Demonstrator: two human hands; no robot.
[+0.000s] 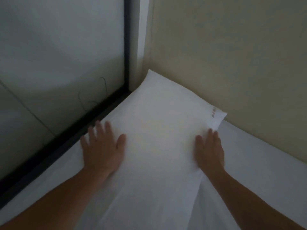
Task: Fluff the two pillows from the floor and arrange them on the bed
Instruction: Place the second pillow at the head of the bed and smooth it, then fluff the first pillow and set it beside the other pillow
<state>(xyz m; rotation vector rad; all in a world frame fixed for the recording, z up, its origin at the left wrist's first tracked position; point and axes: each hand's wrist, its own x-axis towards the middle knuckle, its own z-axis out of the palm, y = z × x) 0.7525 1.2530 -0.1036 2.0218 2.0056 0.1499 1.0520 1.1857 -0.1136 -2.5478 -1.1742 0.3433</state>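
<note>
A plump white fabric pillow (159, 123) lies at the head of the white-sheeted bed (265, 163), its far edge against the beige padded headboard (232, 55), its left end in the corner by the black-framed glass panel (66, 55). My left hand (103, 150) and right hand (209, 150) rest flat on its near edge, fingers spread, gripping nothing. To finish well, I judge even downward pats and a nudge square to the headboard are needed. Only one pillow is visible here.
</note>
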